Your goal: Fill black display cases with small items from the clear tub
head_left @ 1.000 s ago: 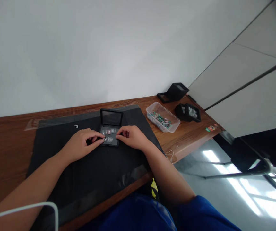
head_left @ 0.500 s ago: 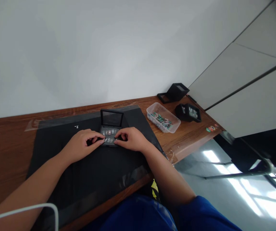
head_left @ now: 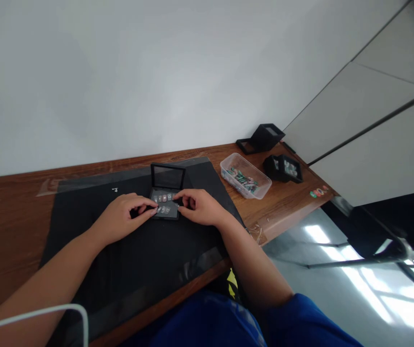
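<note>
As the left hand (head_left: 120,217) touches the case (head_left: 166,206), the right hand (head_left: 201,209) does.

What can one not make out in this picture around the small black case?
Head view only:
- The small pieces in the black case: too small to identify.
- Whether either grip holds a piece: the fingertips of the left hand and right hand hide it.
- The case's near edge: partly covered by both hands.
- The contents of the clear tub: too small and blurred.
- The white cable: cut off by the bottom edge.
</note>
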